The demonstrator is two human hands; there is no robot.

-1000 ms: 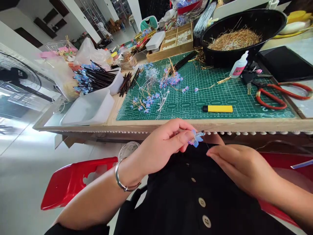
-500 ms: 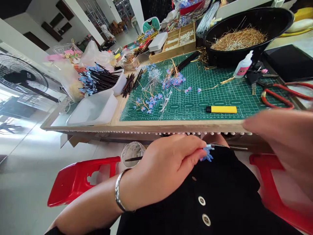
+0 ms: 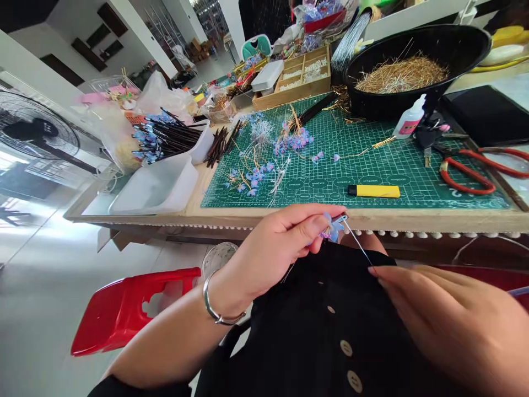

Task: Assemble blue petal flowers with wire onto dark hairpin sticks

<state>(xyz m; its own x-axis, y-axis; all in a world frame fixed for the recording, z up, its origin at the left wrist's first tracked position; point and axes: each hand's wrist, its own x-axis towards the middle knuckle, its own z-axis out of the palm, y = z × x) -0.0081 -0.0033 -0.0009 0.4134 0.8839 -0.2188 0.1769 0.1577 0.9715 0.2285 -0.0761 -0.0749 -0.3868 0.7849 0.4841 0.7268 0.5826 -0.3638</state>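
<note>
Below the table's front edge, my left hand (image 3: 273,248) pinches a small blue and purple flower (image 3: 332,227) between thumb and fingertips. A thin silver wire (image 3: 356,246) runs from the flower down to my right hand (image 3: 446,322), whose closed fingertips grip its lower end. Both hands hover over my lap, above black clothing with buttons (image 3: 345,347). A silver bangle (image 3: 215,309) circles my left wrist.
A green cutting mat (image 3: 372,160) on the wooden table holds loose blue flowers (image 3: 293,140), a yellow cutter (image 3: 374,191), red-handled scissors (image 3: 467,173) and a glue bottle (image 3: 409,118). Behind stand a black bowl of gold wires (image 3: 413,66), a wooden compartment box (image 3: 297,74) and white trays (image 3: 155,184). A red stool (image 3: 128,309) stands at lower left.
My right hand swung out high to the right, drawing the wire taut, then came back down to my lap. My left hand kept its hold on the flower and rose slightly.
</note>
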